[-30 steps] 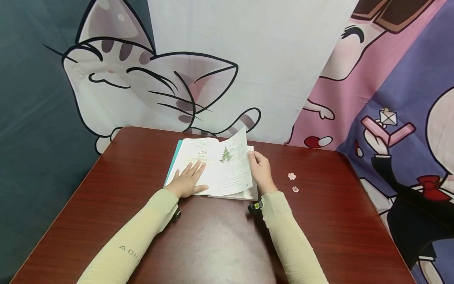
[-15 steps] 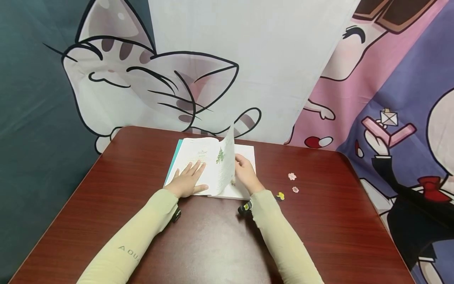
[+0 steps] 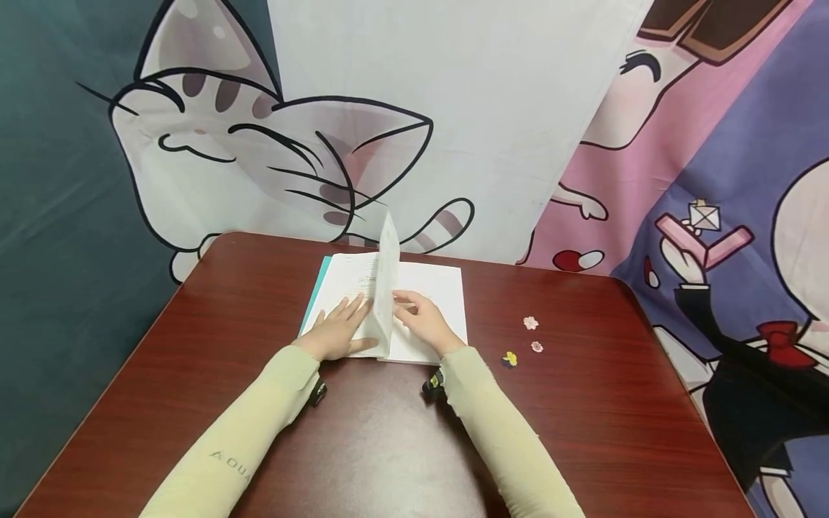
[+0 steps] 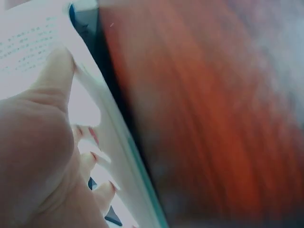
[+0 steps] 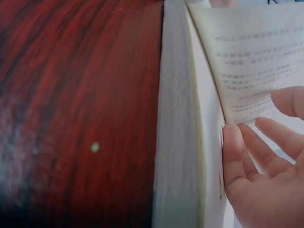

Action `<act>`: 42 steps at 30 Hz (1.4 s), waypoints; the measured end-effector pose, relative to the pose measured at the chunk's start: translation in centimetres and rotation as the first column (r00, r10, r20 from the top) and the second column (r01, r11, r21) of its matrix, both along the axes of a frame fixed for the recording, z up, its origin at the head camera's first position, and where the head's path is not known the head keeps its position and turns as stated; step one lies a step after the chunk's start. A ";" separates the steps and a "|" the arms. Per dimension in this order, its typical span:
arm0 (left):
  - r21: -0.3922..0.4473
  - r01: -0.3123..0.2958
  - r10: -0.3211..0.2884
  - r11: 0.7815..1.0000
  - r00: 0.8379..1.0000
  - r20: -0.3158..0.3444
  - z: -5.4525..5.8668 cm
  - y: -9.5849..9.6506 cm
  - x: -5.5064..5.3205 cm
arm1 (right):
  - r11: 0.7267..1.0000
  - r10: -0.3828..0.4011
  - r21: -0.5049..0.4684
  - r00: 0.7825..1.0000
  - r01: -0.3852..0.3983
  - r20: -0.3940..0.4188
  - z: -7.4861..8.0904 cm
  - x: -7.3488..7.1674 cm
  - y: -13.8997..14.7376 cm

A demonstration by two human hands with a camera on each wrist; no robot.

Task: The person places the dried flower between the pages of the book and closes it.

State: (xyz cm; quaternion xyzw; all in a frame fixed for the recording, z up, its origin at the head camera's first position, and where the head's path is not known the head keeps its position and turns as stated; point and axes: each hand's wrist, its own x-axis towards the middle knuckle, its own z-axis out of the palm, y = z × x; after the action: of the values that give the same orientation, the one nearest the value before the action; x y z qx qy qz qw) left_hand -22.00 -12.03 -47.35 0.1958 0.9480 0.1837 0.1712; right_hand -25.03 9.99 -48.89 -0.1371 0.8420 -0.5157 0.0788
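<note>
An open book [image 3: 437,284] with a teal cover edge lies near the far side of the table. One page [image 3: 387,270] stands nearly upright at its middle. My left hand [image 3: 333,336] rests with spread fingers on the left page; the left wrist view shows its thumb [image 4: 59,71] lying over printed text. Over the right page, my right hand [image 3: 424,321] has its fingertips against or close to the raised page. In the right wrist view the fingers [image 5: 233,152] are loosely bent and the thumb is apart from them. Printed lines show on the page [image 5: 256,57] beyond.
Two small pinkish flowers [image 3: 530,323] and a yellow one [image 3: 510,359] lie on the dark red wooden table [image 3: 388,446], right of the book. A cartoon-printed cloth [image 3: 518,129] hangs just behind the table's far edge.
My right hand has moved left, taking the page from a rightward lean to nearly upright. The yellow flower has come into view from behind the right arm. My left hand stays put.
</note>
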 end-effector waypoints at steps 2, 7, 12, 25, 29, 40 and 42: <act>0.042 0.012 -0.010 0.999 0.999 -0.040 -0.3 -0.6 -0.2 | 1.000 0.010 0.030 1.000 -0.010 0.000 -0.2 0.0 -0.1; 0.298 0.113 -0.059 0.948 0.981 -0.184 -1.3 -2.5 -0.9 | 0.998 0.028 0.054 1.000 -0.028 0.013 -0.3 -0.1 -0.3; 0.389 0.095 -0.001 0.916 0.972 -0.234 -1.5 -4.7 -1.2 | 0.996 0.057 0.067 0.998 -0.058 0.026 -0.1 -0.2 -0.6; 0.558 -0.203 0.401 0.805 0.879 -0.259 3.0 -5.8 -1.7 | 0.985 0.109 0.131 0.994 -0.110 0.018 0.6 -0.4 -0.9; 0.407 -0.084 0.258 0.909 0.882 -0.395 4.3 -3.8 -1.7 | 0.984 0.097 0.147 0.995 -0.098 0.017 0.6 -0.4 -0.9; 0.087 0.102 -0.072 0.991 0.953 -0.296 2.2 -0.2 -1.1 | 0.980 0.112 0.166 0.994 -0.109 -0.011 0.7 -0.5 -0.7; 0.071 0.096 -0.073 0.993 0.960 -0.269 1.7 -0.1 -1.2 | 0.981 0.106 0.164 0.994 -0.103 -0.010 0.7 -0.5 -0.7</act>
State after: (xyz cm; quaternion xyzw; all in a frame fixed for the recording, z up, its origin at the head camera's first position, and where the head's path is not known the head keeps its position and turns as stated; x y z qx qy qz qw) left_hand -23.19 -12.12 -45.67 0.2659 0.9446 0.1876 0.0419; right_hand -25.55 9.31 -48.21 -0.1793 0.8738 -0.4388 0.1088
